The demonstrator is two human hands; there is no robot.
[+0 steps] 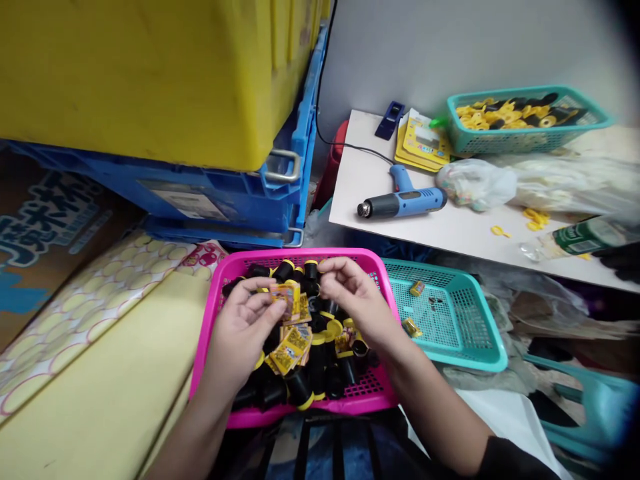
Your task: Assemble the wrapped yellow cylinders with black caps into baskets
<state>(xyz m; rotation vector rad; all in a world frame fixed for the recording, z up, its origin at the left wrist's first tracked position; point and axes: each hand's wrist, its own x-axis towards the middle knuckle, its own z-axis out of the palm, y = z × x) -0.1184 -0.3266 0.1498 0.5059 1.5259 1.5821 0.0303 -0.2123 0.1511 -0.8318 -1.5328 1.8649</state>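
Note:
Pinched between the thumb and fingers of my left hand [250, 320] is a small yellow printed card [285, 298]. My right hand [357, 297] has curled, closed fingers beside a black canister [311, 269] with a yellow rim; I cannot make out what, if anything, they hold. Both hands are over a pink basket [295, 420]. It is filled with black canisters, many with yellow rims or caps. On top of them, under my left hand, lies a loose pile of small yellow cards [291, 350].
A teal basket [450, 357] with two small yellow packets stands at the right. Behind it, a white table [350, 180] bears a blue heat gun [407, 202], yellow printed cards [423, 143] and another teal basket [525, 140]. Blue crates [200, 193] stand at the left.

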